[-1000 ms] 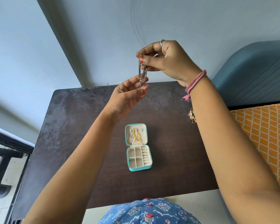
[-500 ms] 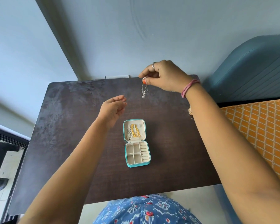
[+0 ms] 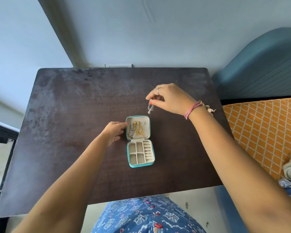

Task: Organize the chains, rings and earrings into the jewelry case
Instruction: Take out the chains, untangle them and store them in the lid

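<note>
Chains: 2 hang in the jewelry case [image 3: 131,163] lid; right hand [image 3: 170,99] pinches silver chain [image 3: 150,107] at 1 o'clock; left hand [image 3: 115,131] touches the lid's edge, fingers relaxed; compartments empty.

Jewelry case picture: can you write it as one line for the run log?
right hand: pinches silver chain above table | left hand: touches lid edge of jewelry case | lid: gold chain hung

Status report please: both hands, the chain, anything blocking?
Right hand pinches silver chain above table. Left hand touches the open jewelry case lid edge. Nothing blocking.
</note>
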{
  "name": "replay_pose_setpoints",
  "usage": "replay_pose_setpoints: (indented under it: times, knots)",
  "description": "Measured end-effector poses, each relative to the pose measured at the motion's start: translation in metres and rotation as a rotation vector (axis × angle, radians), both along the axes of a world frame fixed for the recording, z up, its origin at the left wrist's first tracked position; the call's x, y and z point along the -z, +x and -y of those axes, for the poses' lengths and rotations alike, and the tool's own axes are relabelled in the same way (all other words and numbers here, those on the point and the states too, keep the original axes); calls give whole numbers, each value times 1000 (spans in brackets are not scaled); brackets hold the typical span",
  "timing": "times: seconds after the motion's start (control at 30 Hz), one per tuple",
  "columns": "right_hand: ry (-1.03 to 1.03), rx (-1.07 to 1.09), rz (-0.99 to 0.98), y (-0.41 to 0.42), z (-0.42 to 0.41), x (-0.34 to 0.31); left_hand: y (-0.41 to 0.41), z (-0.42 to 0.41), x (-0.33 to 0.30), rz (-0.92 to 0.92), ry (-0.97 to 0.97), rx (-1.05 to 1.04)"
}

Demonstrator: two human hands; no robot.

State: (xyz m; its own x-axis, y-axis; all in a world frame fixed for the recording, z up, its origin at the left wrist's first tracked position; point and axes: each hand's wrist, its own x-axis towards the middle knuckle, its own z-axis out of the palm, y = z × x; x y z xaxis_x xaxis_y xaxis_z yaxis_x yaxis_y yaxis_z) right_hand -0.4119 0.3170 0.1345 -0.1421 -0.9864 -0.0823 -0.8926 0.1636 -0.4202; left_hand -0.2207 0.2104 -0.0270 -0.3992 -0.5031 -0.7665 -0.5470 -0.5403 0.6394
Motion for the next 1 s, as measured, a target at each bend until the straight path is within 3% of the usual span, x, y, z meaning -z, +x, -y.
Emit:
replay_pose_setpoints:
  times: [0.17,0.6,1.0]
  knots:
    - [9,-9,-13,10,-9,23,2,-11,7,-56,-34,89]
    - [0,26,-38,37,-46,83,25,-26,28,-390,0,-50]
    - [-126,31,-160,34,-24,120,28,-23,34,-460,28,-61]
